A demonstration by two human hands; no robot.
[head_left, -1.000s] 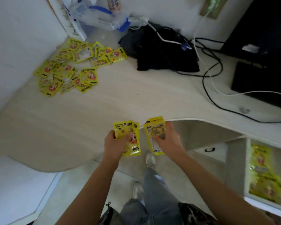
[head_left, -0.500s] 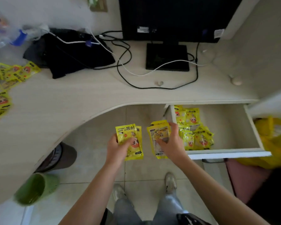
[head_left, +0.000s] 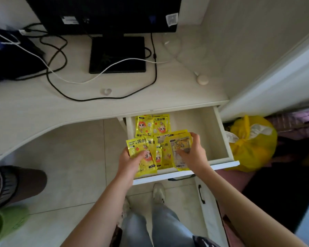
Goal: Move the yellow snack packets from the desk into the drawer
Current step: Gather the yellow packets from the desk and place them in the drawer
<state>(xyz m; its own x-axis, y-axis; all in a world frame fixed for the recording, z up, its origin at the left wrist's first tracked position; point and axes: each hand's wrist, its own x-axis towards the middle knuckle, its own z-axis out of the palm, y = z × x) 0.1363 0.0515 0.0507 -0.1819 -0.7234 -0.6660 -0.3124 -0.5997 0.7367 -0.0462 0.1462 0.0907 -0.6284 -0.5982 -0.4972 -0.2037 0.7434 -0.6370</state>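
Both hands are over the open white wooden drawer [head_left: 219, 138], which is pulled out from under the pale desk [head_left: 43, 111]. The left hand [head_left: 130, 162] has its fingers curled around a small stack of yellow foil snack packets [head_left: 141, 150], above the near left corner. The right hand [head_left: 194, 154] pinches a second yellow packet stack [head_left: 180, 145], just beside the first. More loose yellow packets [head_left: 152, 125] lie inside at the far left

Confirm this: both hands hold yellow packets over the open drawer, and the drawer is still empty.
Not empty. The head view shows yellow packets already lying in the open drawer. The left hand and right hand do each hold packets over it.
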